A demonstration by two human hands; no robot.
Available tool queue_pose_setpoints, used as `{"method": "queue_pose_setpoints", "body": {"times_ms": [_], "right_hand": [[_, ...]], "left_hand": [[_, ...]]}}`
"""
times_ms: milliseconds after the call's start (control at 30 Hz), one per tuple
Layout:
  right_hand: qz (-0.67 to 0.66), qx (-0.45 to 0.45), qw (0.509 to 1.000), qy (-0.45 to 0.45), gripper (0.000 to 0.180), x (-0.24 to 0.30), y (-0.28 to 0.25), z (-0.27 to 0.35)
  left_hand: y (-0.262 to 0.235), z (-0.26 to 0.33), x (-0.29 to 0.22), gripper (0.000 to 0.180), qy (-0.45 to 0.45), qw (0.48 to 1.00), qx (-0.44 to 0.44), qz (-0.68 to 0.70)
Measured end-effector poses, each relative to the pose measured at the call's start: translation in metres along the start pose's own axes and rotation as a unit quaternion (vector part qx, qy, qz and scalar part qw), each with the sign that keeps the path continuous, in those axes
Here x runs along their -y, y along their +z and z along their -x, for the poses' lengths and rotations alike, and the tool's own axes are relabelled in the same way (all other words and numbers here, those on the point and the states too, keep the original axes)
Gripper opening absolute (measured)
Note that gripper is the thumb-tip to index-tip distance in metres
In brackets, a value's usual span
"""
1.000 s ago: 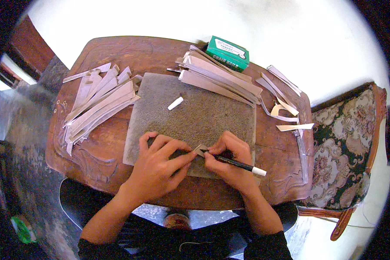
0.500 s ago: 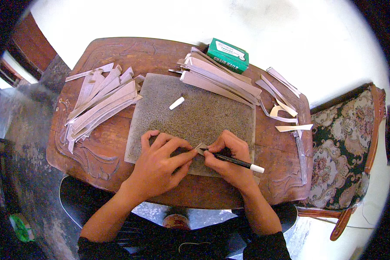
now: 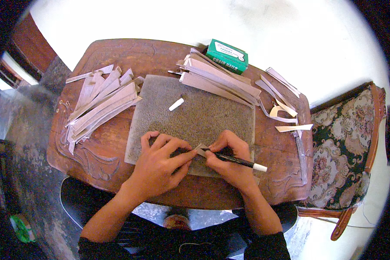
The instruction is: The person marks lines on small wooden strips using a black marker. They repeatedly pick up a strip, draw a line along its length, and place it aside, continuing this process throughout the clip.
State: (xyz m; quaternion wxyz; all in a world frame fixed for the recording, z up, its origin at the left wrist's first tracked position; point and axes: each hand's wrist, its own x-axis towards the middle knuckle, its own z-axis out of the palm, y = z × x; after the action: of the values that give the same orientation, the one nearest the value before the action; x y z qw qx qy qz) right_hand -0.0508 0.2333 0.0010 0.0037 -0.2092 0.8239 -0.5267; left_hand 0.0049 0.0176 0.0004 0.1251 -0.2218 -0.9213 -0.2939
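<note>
Gripped in my right hand (image 3: 232,161) is a black marker pen (image 3: 236,160) with a white end, its tip pointing left. The tip meets a small greyish strip piece (image 3: 200,149), mostly hidden by my fingers. My left hand (image 3: 162,161) pinches that piece from the left side, fingertips close to the pen tip. Both hands rest over a dark speckled board (image 3: 212,115) on the table. A white pen cap (image 3: 176,104) lies on the board, beyond my left hand.
Carved wooden table (image 3: 117,160) underneath. Bundled strips (image 3: 108,104) lie at left, more strips (image 3: 216,80) at the back beside a green box (image 3: 227,55). Thin offcuts (image 3: 294,128) and a long grey blade-like tool (image 3: 300,160) lie at right. A floral-upholstered chair (image 3: 340,147) stands at the right.
The marker's white end has shifted slightly right, and my right hand moved a little with it. My left hand stays almost in place.
</note>
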Motion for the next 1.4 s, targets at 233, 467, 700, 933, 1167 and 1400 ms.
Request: {"method": "queue_pose_setpoints", "body": {"times_ms": [233,467,700,933,1167,1400], "right_hand": [[-0.040,-0.010,0.998,0.038,0.022,0.008,-0.015,0.012],[-0.025,0.010,0.999,0.043,0.018,0.006,-0.018,0.018],[0.046,0.026,0.998,0.026,0.020,0.010,-0.010,0.004],[-0.001,0.015,1.000,0.008,0.021,0.003,-0.006,0.005],[0.010,0.010,1.000,-0.009,0.021,0.001,-0.006,0.005],[0.014,0.015,1.000,0.000,0.021,0.003,-0.006,0.005]], "left_hand": [[0.001,-0.001,-0.002,0.032,0.003,1.000,-0.012,-0.011],[-0.002,-0.001,-0.003,0.029,-0.006,1.000,0.001,-0.004],[-0.002,0.000,-0.002,0.032,-0.005,1.000,0.011,-0.010],[-0.003,-0.001,-0.003,0.030,0.000,1.000,-0.004,-0.010],[-0.002,-0.002,-0.003,0.031,0.001,1.000,-0.008,-0.006],[-0.003,-0.003,-0.003,0.032,0.000,1.000,-0.006,-0.007]]}}
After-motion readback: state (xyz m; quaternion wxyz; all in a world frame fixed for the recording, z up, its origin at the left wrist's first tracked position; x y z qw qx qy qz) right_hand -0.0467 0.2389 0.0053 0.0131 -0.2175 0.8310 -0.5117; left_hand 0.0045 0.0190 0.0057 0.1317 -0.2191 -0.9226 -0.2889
